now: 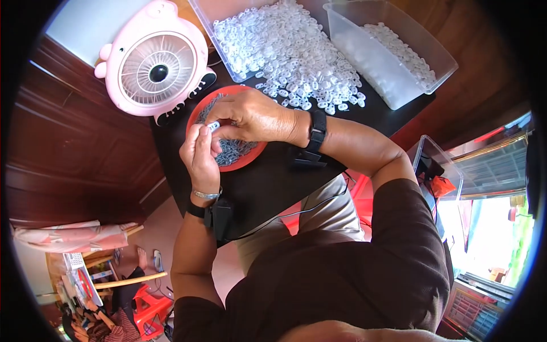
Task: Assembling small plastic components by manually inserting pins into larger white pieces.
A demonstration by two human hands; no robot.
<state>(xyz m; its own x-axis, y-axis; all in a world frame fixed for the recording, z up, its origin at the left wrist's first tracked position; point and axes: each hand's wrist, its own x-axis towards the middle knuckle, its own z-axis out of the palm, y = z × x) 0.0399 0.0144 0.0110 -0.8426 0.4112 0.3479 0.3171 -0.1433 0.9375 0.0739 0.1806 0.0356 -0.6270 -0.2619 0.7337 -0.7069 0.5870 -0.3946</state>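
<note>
Over the orange-red bowl (256, 155) my two hands meet at a small white plastic piece (213, 125) with dark holes. My left hand (200, 154) pinches it between thumb and fingers. From the right, my right hand (250, 114) reaches in, its fingertips closed against the same piece; anything else in them is hidden. Many thin grey screw-like pieces (232, 153) fill the bowl beneath. Just beyond the right hand, loose white plastic pieces (319, 94) of the same sort spill in a heap onto the black tabletop (270, 188).
A pink animal-shaped fan (156, 71) stands left of the bowl. At the back, a clear bin (228, 54) lies with white pieces pouring out; another clear bin (393, 85) stands right of it. A black cable (290, 214) hangs at the table's near edge. Another person's foot (142, 257) shows lower left.
</note>
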